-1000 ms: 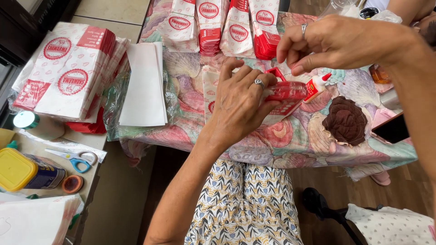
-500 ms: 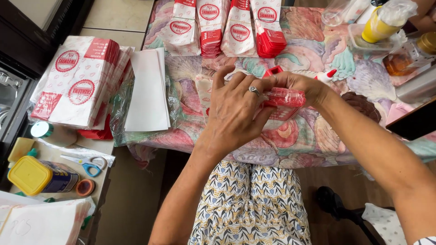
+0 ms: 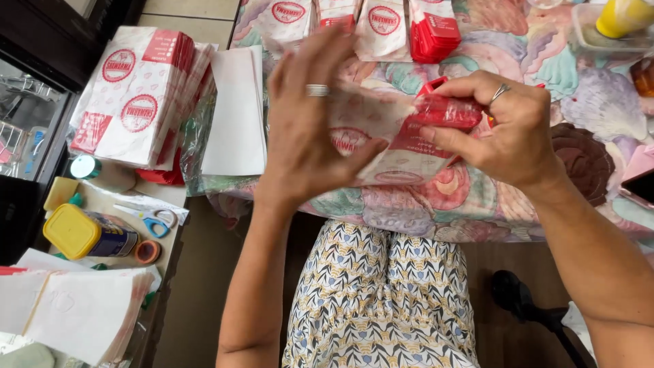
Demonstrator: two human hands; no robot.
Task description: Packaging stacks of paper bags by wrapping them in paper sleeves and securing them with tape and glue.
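Above the flowered tablecloth point(image 3: 545, 61), a red-and-white paper bag point(image 3: 392, 140) sits between both hands. Right hand point(image 3: 507, 129) pinches its red folded end; left hand point(image 3: 306, 129), fingers spread, braces the flat side. Creasing evenly would keep it neat. Stacked bags point(image 3: 136, 102), white sheets point(image 3: 235, 112) and scissors point(image 3: 155, 219) lie left, well clear.

Two hands hold one white paper bag point(image 3: 388, 140) with red marks, just above a table with a flowery cloth point(image 3: 477, 204). The left hand point(image 3: 310, 126) lies flat on the bag, fingers spread, with a ring on one finger. The right hand point(image 3: 507, 129) pinches the bag's red end. A stack of the same bags point(image 3: 136, 95) sits to the left, beside plain white sheets point(image 3: 235, 112). More bags point(image 3: 371, 24) lie in a row at the far edge. Blue scissors point(image 3: 155, 219) and a yellow-lidded jar point(image 3: 85, 233) rest on a lower side table.
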